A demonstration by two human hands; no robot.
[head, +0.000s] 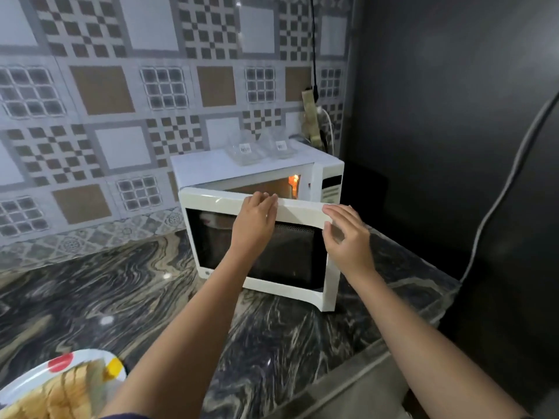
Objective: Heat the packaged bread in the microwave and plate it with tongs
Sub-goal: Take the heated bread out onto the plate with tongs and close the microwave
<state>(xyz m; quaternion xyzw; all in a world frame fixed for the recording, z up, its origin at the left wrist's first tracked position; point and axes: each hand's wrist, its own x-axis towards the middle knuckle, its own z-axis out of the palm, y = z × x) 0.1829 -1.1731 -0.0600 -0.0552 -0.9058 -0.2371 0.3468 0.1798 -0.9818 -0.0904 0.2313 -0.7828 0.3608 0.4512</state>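
The marbled worktop [127, 285] fills the lower view, its front edge running toward 5 o'clock; the white microwave [328, 179] stands at 12 o'clock, cavity lit, with the dark wall just beside it at 3 o'clock; the microwave door [272, 252] is swung partway out. The left hand [257, 220] is hooked over the door's top edge, fingers curled on it; the right hand [348, 237] is held at the free corner, fingers loosely apart and clamped on nothing. The packaged bread [69, 388] lies at 7 o'clock on the worktop. The door is best swung by its top edge, evenly; open room lies leftward over the worktop; the cord [499, 201] hangs at 3 o'clock.
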